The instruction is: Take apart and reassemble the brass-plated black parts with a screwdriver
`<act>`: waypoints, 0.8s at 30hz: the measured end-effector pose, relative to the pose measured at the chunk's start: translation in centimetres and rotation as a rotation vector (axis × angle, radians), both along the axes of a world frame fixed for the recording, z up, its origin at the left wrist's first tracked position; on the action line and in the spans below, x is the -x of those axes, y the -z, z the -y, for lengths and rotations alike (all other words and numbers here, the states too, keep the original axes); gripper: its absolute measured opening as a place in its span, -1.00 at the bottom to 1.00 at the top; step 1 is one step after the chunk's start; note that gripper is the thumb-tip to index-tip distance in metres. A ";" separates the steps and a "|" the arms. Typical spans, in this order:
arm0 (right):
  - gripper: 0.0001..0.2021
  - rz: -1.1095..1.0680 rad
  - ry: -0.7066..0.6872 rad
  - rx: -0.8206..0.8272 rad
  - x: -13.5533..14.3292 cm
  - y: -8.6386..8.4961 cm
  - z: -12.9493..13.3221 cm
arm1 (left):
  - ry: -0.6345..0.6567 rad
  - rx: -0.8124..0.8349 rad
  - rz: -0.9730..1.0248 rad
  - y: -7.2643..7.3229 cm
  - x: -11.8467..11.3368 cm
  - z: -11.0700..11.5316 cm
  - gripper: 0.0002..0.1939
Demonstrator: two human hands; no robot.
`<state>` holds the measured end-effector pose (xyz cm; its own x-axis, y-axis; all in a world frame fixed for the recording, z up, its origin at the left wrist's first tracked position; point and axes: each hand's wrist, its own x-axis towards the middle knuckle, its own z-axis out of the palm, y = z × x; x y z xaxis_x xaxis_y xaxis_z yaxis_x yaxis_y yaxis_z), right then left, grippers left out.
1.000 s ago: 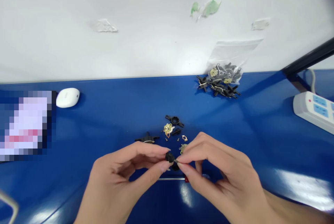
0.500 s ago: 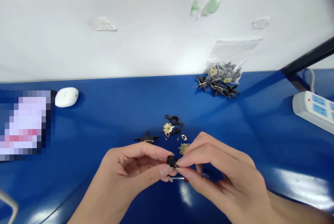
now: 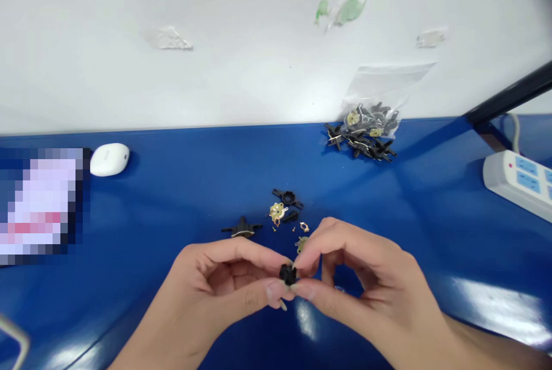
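Black part (image 3: pixel 287 274) is pinched, right hand (image 3: pixel 388 281) partly hiding brass disc (image 3: pixel 301 245)

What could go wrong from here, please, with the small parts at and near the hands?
The small black part sits between the fingertips of the left hand and right hand, so it might slip and drop. The tiny screws lying loose on the blue table just beyond could be brushed aside and lost.

Bright light leaves white glare patches on the blue table (image 3: pixel 194 180), and the picture's upper right corner darkens.
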<state>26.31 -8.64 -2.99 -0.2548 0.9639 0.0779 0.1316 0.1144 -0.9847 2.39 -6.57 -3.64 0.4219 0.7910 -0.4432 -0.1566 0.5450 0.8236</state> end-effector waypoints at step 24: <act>-0.91 0.013 -0.205 0.111 -1.0 -0.4 -0.9 | -0.049 0.058 -0.091 -1.7 -0.9 0.6 -0.35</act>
